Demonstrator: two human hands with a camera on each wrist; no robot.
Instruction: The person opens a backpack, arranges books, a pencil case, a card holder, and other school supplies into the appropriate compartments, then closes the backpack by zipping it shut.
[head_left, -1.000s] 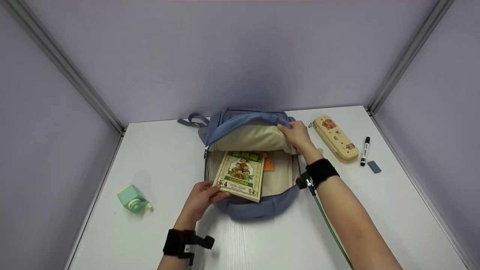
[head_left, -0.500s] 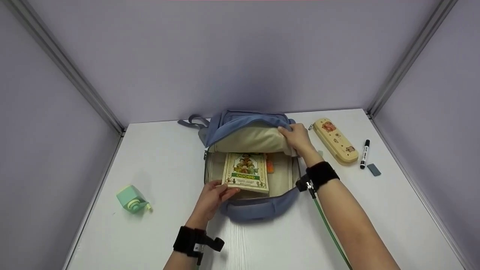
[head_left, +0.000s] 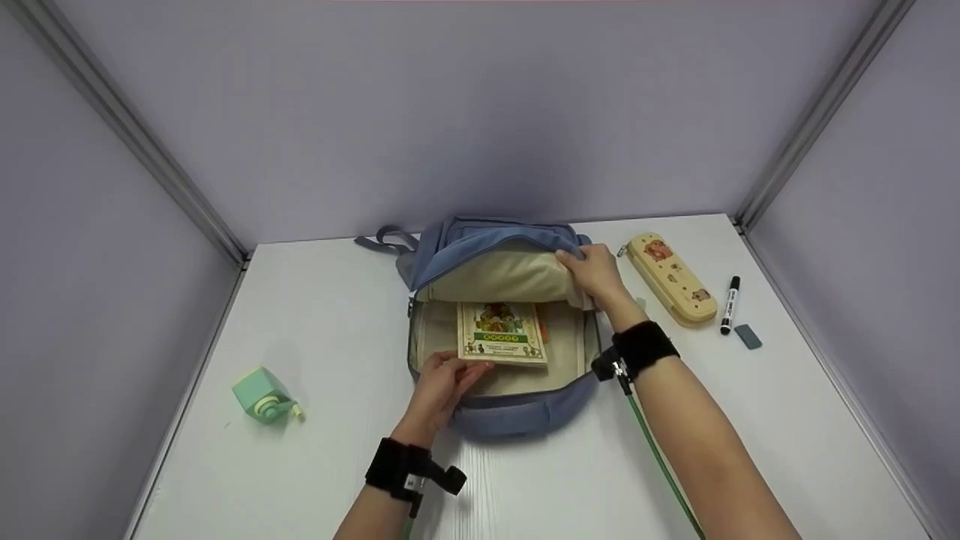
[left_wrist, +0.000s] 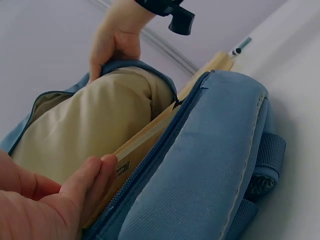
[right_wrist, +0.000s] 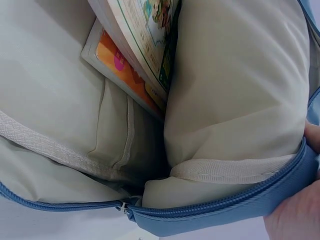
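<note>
A blue backpack (head_left: 510,421) lies unzipped on the table, its cream lining showing. My left hand (head_left: 437,386) holds the lower left corner of a book (head_left: 504,341) with a cartoon cover, its far end tucked under the flap inside the bag. In the left wrist view, fingers of my left hand (left_wrist: 55,200) stretch along the zipper edge. My right hand (head_left: 596,274) grips the raised flap (head_left: 499,277) at its right side, keeping the bag's mouth wide. Beneath the cartoon book, an orange-covered book (right_wrist: 117,62) rests inside, partly hidden.
A yellow pencil case (head_left: 671,277), a black-and-white marker (head_left: 730,305) and a small dark eraser-like block (head_left: 748,336) lie right of the backpack. A mint-green pump bottle (head_left: 262,394) lies at left. Walls (head_left: 480,112) enclose the table's back and sides.
My left hand has moved forward and right, sliding the book deeper under the flap and turning it straighter. My right hand has stayed on the flap.
</note>
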